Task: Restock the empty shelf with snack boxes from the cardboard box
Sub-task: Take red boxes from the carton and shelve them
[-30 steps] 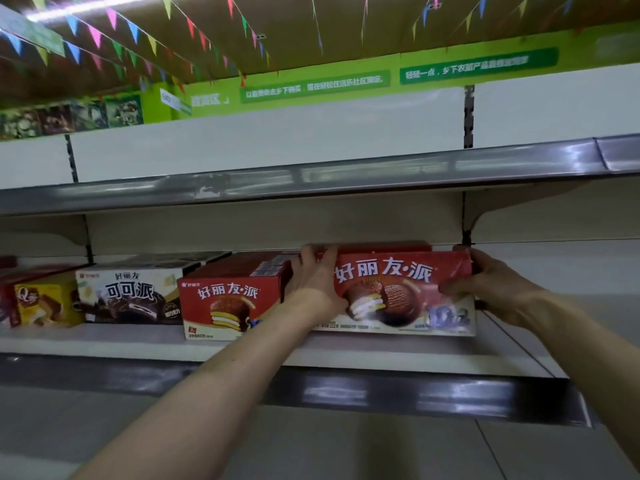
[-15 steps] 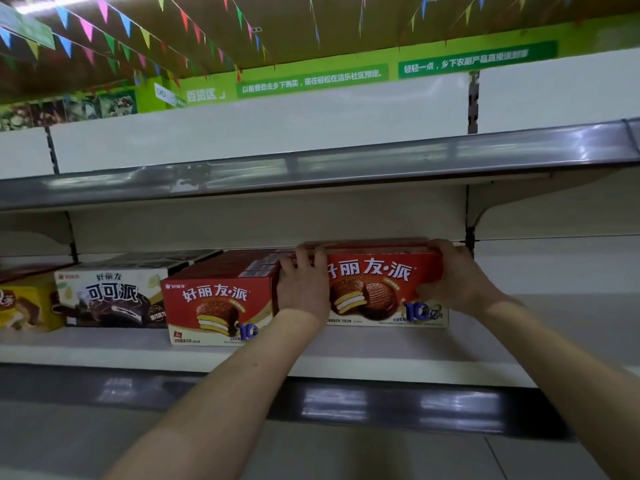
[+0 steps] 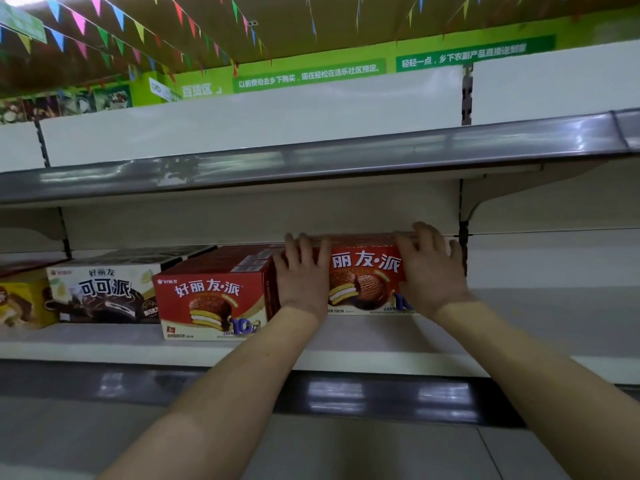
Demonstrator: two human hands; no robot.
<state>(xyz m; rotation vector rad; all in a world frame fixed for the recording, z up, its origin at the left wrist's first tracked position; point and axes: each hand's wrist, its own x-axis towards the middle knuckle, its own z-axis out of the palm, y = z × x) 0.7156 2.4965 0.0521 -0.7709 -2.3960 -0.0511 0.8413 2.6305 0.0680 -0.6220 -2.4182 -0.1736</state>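
A: Why does the person have both hands on the red Choco Pie box (image 3: 363,282) like that?

B: It looks like squaring-up. The left hand (image 3: 303,275) lies flat against the front face, fingers straight and spread with the tips at the top edge, so it is pressing rather than gripping. The right hand (image 3: 431,271) holds the upper right corner, with its fingers hooked over the top and its thumb down the end. Probably one hand pushes while the other steers.

A: And where is the box?

B: On the lower shelf (image 3: 540,327), resting on its long side with the label facing out, spanning from one hand to the other. Its front sits a little deeper than the rest of the row.

A: What is around it?

B: Just left of the left hand is the neighbouring red pie box (image 3: 211,303), its front nearer the shelf's lip. That hand hides whether the two boxes touch. Further left come a black cocoa pie box (image 3: 104,292) and a yellow snack box (image 3: 24,303), which is cut off by the frame edge.

A: Does anything stand in the way?

B: The upper shelf (image 3: 311,161) overhangs above the knuckles, so lifting looks awkward and sliding easier. Just beyond the right thumb stands the slotted upright (image 3: 464,251), with a bracket (image 3: 485,199) above it. The box's end is near the upright, and the shelf runs on past it. The cardboard box is out of view, so the remaining stock cannot be judged.
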